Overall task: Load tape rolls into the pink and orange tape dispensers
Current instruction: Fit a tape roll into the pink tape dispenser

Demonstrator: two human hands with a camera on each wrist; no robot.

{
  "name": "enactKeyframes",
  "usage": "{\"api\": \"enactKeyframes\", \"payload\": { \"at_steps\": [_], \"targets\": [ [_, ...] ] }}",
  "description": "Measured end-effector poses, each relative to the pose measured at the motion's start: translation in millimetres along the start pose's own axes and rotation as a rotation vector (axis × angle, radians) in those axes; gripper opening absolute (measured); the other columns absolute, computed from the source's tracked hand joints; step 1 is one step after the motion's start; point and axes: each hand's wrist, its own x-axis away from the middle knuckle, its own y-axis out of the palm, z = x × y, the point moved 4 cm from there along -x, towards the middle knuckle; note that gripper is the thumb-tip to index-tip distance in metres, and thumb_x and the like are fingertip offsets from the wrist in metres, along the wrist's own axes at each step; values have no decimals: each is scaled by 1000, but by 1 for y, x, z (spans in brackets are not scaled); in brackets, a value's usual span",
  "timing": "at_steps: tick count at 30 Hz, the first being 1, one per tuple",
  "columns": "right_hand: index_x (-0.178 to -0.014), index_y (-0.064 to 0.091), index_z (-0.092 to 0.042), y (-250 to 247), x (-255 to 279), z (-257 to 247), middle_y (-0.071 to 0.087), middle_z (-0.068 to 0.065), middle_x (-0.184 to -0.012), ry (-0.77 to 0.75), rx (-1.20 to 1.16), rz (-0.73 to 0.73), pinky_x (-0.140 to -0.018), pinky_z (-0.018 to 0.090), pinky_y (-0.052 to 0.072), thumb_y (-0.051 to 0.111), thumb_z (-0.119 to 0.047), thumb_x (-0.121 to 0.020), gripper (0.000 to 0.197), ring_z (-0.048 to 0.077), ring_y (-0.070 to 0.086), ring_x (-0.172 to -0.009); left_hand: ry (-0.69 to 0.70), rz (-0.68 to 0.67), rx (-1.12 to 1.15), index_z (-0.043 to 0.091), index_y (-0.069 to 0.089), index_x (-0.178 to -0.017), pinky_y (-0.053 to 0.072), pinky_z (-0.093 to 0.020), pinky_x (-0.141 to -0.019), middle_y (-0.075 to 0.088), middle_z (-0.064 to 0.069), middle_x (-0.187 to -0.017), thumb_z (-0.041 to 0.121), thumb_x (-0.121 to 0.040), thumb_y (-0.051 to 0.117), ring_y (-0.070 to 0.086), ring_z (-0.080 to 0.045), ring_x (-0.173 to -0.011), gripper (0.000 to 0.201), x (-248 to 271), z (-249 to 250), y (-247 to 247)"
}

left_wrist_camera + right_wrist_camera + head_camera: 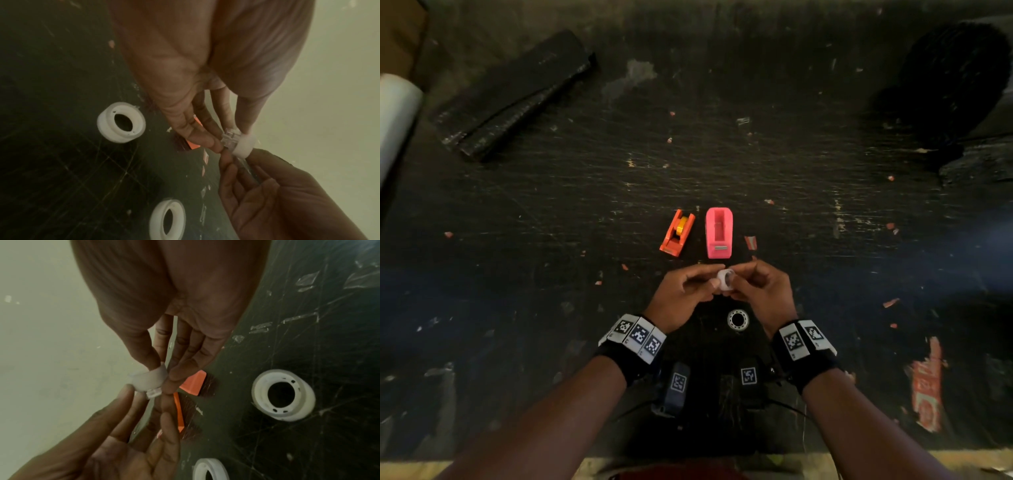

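Both hands meet above the near middle of the black table (825,240) and hold one small white tape roll (725,280) between them. My left hand (713,281) pinches it from the left, and my right hand (737,279) pinches it from the right. A clear plastic hub (231,138) sticks out of the held roll (245,146), also seen as the hub (153,392) under the roll (147,381). The orange dispenser (677,233) holds a yellow core. Beside it, the pink dispenser (718,233) has an empty well. Both stand just beyond the hands.
A spare white roll (737,319) lies between my wrists; the wrist views show two rolls (121,122) (167,219) on the table. Folded black material (517,92) lies far left, and a black bundle (955,78) far right. Red paper scraps (750,242) are scattered about.
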Motion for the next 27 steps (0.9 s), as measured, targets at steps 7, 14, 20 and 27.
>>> {"api": "enactKeyframes", "payload": {
  "at_steps": [7, 14, 20, 27],
  "targets": [
    [-97, 75, -3, 6, 3, -2, 80, 16, -87, 60, -92, 15, -67, 27, 60, 74, -4, -89, 9, 25, 78, -74, -45, 78, 147, 12, 75, -120, 60, -24, -88, 78, -8, -116, 6, -95, 68, 75, -14, -105, 26, 2, -7, -4],
    [-85, 71, -28, -33, -20, 7, 76, -5, -91, -18, 739, 301, -79, 38, 62, 73, -18, -88, 11, 15, 74, -85, 8, 188, 4, 6, 73, -117, 57, -18, -83, 79, -5, -107, -3, -88, 74, 76, -5, -98, 30, 2, -6, -19],
    [-92, 72, -22, -41, -17, 13, 70, 1, -99, -134, 936, 215, -80, 38, 59, 72, -19, -84, 8, 21, 69, -86, 67, 173, -93, 16, 76, -103, 58, -22, -85, 79, 0, -97, -7, -85, 75, 75, -6, -92, 29, 5, -12, -23],
    [-115, 62, -24, -33, 44, 36, 59, -2, -114, -238, 1025, -25, -73, 39, 60, 76, -26, -74, 44, 18, 65, -86, 40, 157, -109, 21, 76, -99, 57, -17, -79, 79, 5, -95, -6, -86, 75, 75, -1, -86, 30, 17, -23, -19]
  ]
}}
